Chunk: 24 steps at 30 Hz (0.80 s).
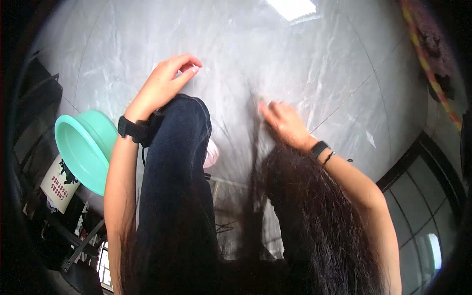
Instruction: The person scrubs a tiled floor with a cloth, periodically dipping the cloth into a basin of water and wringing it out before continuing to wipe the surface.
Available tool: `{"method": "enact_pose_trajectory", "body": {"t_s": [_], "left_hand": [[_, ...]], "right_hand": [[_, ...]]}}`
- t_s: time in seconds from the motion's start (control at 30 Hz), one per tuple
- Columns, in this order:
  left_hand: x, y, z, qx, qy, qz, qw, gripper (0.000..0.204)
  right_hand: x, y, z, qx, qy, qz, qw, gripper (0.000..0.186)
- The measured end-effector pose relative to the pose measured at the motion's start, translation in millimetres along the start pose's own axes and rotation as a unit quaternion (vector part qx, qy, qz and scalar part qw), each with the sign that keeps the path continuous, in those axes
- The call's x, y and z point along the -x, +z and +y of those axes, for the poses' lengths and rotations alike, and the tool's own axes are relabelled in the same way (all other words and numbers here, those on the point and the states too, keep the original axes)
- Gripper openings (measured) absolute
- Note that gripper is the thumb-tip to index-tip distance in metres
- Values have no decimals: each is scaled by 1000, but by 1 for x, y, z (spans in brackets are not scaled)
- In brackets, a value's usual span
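My left hand point(164, 81) is above my left knee, with a dark band on its wrist. Its fingers curl toward the thumb, and the tips come close together; anything between them is too small to make out. My right hand point(286, 124) is beyond my right knee, fingers bent and pressed together, slightly blurred. A pale spot shows at its fingertips, but I cannot tell what it is. Long dark hair point(319, 211) hangs over my right leg, and loose strands fall between the hands. Dark blue jeans point(179, 147) cover my left leg.
A mint-green basin point(81, 150) tilts at left, above a white container point(59, 184) with a black animal picture. Dark metal furniture stands behind them. Something pink point(211, 153) shows beside my left knee. A white scrap point(370, 139) lies on the grey floor point(236, 44). A dark-framed panel point(418, 196) is at right.
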<state>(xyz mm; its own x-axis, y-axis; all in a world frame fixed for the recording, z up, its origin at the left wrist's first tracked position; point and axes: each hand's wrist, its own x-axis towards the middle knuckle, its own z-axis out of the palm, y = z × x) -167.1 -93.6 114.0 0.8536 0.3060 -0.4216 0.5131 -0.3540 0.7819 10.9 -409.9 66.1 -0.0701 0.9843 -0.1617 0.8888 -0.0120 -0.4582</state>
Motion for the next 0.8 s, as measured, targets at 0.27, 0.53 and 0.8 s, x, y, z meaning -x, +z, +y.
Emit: {"method": "enact_pose_trajectory", "body": {"t_s": [0.27, 0.53, 0.8], "left_hand": [[-9, -8, -9, 29, -25, 22, 999, 22], [-4, -14, -24, 34, -26, 34, 999, 22], [-11, -24, -31, 54, -9, 52, 997, 21]], "right_hand": [[15, -56, 146, 61, 228, 203, 950, 73], [-5, -59, 241, 165, 440, 182, 864, 51], [-101, 6, 13, 56, -66, 16, 996, 56]]}}
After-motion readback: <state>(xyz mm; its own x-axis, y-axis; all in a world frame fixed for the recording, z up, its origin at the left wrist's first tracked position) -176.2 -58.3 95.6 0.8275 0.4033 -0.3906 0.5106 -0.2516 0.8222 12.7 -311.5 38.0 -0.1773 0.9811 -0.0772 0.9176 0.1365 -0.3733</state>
